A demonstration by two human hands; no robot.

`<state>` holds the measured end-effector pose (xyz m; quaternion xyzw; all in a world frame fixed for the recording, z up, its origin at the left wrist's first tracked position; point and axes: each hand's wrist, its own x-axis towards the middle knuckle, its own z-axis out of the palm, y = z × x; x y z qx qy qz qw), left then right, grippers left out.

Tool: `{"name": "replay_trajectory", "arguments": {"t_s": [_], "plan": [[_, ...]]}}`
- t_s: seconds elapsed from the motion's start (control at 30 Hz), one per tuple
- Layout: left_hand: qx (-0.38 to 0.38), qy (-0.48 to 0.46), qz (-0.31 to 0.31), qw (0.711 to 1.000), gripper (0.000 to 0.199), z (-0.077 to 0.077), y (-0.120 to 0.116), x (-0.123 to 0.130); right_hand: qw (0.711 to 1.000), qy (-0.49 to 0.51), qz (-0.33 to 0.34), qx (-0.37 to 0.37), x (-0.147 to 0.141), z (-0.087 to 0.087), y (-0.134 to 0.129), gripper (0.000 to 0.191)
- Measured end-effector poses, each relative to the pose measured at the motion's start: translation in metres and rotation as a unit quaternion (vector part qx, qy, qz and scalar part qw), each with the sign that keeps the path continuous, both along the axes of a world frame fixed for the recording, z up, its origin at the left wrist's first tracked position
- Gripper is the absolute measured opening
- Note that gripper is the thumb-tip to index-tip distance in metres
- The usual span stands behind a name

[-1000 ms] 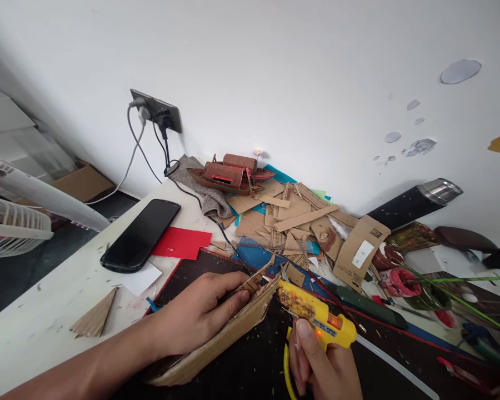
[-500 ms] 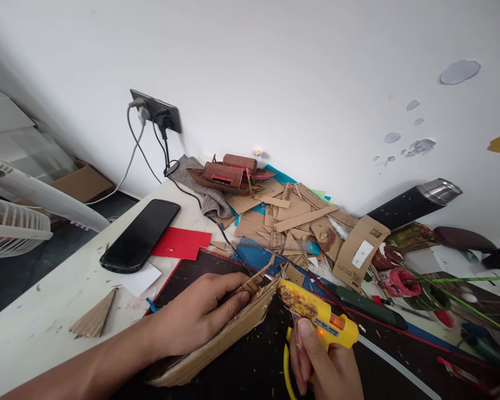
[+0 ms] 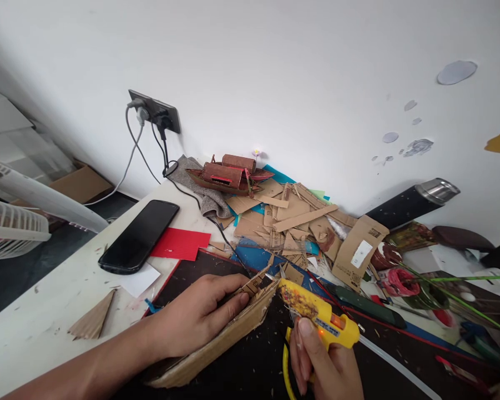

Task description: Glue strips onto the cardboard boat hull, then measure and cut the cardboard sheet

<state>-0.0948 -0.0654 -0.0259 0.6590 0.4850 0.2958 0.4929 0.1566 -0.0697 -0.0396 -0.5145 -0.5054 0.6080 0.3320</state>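
My left hand (image 3: 204,311) is closed on a cardboard boat hull (image 3: 220,343), its thumb lying along the near wall and the other fingers reaching over the inside. In my right hand (image 3: 325,361) is a yellow glue gun (image 3: 316,311) with a clear glue stick (image 3: 395,366) sticking out of its back. The gun's tip is at the pointed far end of the hull; whether they touch I cannot tell. An orange light glows on the gun. Under the hull lies a dark mat (image 3: 258,361).
Behind are finished brown model boats (image 3: 220,175) and a heap of cardboard scraps (image 3: 295,211). A black phone (image 3: 139,236) and red corrugated sheet (image 3: 183,243) lie left. At right are a thermos (image 3: 412,203), paint jars (image 3: 400,282) and a green-handled tool (image 3: 366,305).
Almost nothing differs. The view has shifted very slightly, while both hands, the hull and the glue gun keep their places.
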Motion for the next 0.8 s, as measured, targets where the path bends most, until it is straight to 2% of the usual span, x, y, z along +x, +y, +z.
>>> {"name": "replay_trajectory", "arguments": {"t_s": [0.8], "plan": [[-0.008, -0.006, -0.003, 1.000, 0.036, 0.0009, 0.0006, 0.0007, 1.000, -0.009, 0.012, -0.006, 0.0040, -0.0025, 0.0010, 0.073]]}}
